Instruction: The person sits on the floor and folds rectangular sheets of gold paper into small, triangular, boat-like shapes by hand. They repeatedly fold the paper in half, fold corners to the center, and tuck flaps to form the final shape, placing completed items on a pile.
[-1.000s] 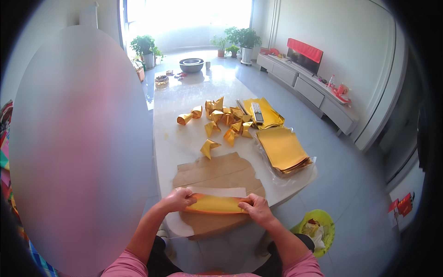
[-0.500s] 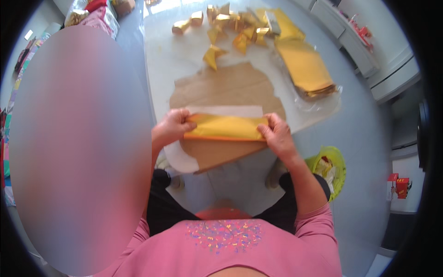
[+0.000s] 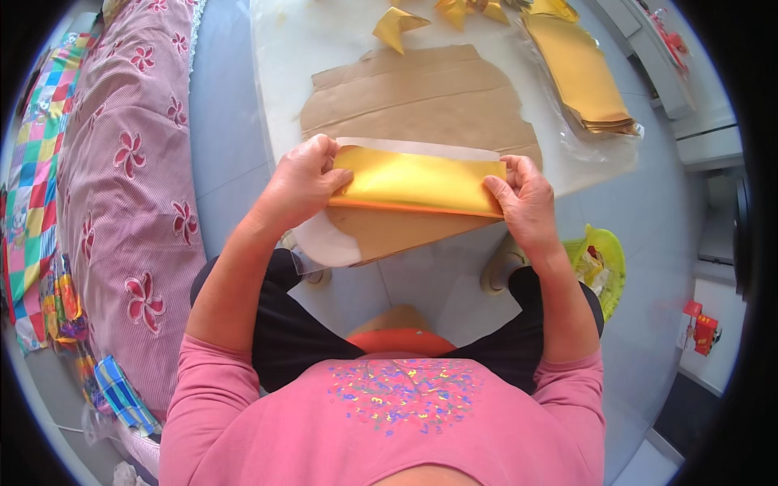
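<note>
- Head view, looking straight down: a seated person in a pink top works at the near edge of a white table (image 3: 284, 49).
- Left hand (image 3: 301, 180) pinches the left end of a folded gold paper sheet (image 3: 417, 182), thumb on top.
- Right hand (image 3: 523, 198) is clamped on the sheet's right end, fingers curled over the edge.
- Sheet lies across a brown cardboard piece (image 3: 421, 97) at the table's near edge.
- Stack of gold sheets (image 3: 583, 73) sits far right on the table; a folded gold piece (image 3: 395, 24) lies beyond the cardboard.
- Pink flowered cloth (image 3: 130, 162) lies to the left.
</note>
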The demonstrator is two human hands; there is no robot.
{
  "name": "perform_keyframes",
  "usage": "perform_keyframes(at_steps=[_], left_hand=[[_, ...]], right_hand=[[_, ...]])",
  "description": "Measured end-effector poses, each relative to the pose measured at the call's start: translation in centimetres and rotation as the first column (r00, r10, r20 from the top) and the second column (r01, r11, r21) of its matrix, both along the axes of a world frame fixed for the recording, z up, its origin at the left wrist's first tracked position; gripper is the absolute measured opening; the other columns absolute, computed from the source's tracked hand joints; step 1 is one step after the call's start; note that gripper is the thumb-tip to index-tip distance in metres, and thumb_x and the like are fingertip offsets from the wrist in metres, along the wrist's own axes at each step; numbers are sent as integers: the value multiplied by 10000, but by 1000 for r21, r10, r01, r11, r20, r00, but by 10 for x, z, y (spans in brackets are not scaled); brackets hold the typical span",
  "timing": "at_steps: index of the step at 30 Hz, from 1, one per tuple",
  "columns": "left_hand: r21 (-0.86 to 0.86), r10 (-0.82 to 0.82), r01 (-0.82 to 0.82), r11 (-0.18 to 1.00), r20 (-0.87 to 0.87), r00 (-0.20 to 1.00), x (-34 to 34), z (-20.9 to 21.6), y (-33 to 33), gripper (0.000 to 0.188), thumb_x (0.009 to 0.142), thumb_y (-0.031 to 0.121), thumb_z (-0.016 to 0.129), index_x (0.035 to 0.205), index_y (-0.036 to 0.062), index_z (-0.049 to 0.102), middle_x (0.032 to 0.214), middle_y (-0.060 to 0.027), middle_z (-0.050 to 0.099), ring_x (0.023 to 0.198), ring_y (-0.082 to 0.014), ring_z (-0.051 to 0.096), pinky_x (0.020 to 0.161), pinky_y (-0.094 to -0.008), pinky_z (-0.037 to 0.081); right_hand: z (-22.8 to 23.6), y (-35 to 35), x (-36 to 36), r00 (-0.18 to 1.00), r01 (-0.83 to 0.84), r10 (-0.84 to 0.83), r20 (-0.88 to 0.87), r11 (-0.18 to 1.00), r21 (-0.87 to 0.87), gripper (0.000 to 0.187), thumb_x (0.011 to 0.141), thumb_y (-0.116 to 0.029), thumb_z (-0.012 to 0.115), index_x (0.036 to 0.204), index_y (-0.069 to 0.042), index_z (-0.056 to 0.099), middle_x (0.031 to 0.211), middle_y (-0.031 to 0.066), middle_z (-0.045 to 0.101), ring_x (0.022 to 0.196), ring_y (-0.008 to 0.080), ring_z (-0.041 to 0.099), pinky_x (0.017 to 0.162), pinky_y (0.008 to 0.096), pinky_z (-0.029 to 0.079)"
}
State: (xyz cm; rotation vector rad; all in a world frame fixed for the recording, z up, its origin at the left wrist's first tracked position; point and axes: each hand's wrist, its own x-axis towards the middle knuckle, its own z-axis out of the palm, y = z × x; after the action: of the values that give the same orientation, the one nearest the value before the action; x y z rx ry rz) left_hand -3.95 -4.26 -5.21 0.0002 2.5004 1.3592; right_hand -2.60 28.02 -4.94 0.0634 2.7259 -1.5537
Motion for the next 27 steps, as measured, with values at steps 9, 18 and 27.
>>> perform_keyframes(at_steps=[9,18,27], left_hand=[[-198,126,-162,967,-184,975,8,18,20,272,873,85,687,1069,-34,540,752,-88,609,685,-140,576,640,-299,482],[-159,122,-162,974,-233,965,15,17,27,97,881,50,661,926,-4,593,723,-84,612,643,-137,560,617,-293,484],[-154,83,-130,979,-284,955,15,16,28,38,895,38,621,905,2,613,770,-144,625,697,-257,599,644,-349,491]], right_hand=[[8,-10,-1,993,50,-22,-116,967,248,342,860,-105,718,1116,49,553,680,127,599,606,271,599,608,373,494],[0,-8,-1,975,-9,73,-210,957,291,195,864,-60,690,891,-27,500,739,157,584,660,362,582,604,425,472],[3,-8,-3,953,-77,175,-247,930,359,121,867,-45,663,877,-30,543,797,152,578,729,361,576,632,440,467]])
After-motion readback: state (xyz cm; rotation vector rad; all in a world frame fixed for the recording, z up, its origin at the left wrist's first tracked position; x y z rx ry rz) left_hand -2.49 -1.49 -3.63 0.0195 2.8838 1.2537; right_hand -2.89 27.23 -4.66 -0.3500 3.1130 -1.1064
